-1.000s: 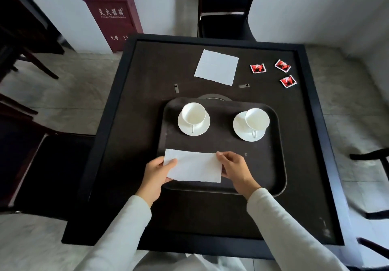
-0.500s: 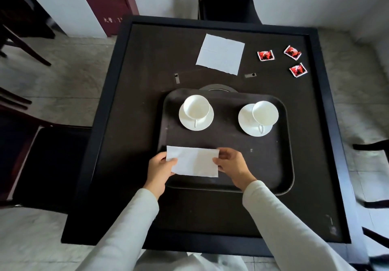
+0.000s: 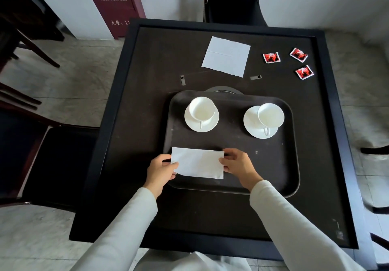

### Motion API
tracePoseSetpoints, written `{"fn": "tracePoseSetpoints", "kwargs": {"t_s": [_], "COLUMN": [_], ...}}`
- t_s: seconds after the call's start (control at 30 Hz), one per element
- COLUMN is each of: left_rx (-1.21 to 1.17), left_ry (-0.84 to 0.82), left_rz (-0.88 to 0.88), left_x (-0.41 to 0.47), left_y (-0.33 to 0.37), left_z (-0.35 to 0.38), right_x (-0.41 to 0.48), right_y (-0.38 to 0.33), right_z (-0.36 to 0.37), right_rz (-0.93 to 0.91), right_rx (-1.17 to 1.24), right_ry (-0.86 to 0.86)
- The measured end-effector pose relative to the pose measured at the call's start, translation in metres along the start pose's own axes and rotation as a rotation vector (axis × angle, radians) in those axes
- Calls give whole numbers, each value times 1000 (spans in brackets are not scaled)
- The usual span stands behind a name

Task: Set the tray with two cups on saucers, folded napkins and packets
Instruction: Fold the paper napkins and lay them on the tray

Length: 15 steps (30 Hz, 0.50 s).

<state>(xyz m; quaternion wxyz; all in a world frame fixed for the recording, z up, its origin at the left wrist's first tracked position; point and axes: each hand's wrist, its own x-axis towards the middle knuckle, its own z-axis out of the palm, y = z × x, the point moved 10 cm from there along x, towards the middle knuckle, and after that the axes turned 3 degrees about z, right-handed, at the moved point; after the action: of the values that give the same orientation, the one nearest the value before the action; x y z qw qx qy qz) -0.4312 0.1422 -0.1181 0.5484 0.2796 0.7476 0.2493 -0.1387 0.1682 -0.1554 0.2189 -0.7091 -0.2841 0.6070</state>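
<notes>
Head view: your left hand (image 3: 162, 169) and right hand (image 3: 237, 165) each pinch one short end of the half-folded white paper napkin (image 3: 199, 162), stretched flat between your fingers (image 3: 231, 155) over the dark rectangular plastic tray (image 3: 277, 165), probably to square the next fold.

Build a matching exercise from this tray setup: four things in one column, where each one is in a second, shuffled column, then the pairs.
Column A
1. folded napkin
2. square napkin
3. red packets
4. left cup

Column B
a. on a saucer on the tray
b. far right part of the table, off the tray
c. pinched at its ends by the left hand and right hand
d. flat on the table beyond the tray, untouched

Pairs: 1-c, 2-d, 3-b, 4-a
</notes>
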Motion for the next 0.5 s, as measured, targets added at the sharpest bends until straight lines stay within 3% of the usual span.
{"fn": "tracePoseSetpoints", "kwargs": {"t_s": [0.27, 0.5], "left_rx": [67, 178], "left_ry": [-91, -152], "left_rz": [-73, -13], "left_x": [-1, 10], "left_y": [-2, 19], "left_z": [-22, -51], "right_x": [-6, -14], "right_y": [-8, -36], "right_z": [-16, -39], "right_rz": [4, -59], "right_rx": [-72, -168], "right_ry": [37, 109]}}
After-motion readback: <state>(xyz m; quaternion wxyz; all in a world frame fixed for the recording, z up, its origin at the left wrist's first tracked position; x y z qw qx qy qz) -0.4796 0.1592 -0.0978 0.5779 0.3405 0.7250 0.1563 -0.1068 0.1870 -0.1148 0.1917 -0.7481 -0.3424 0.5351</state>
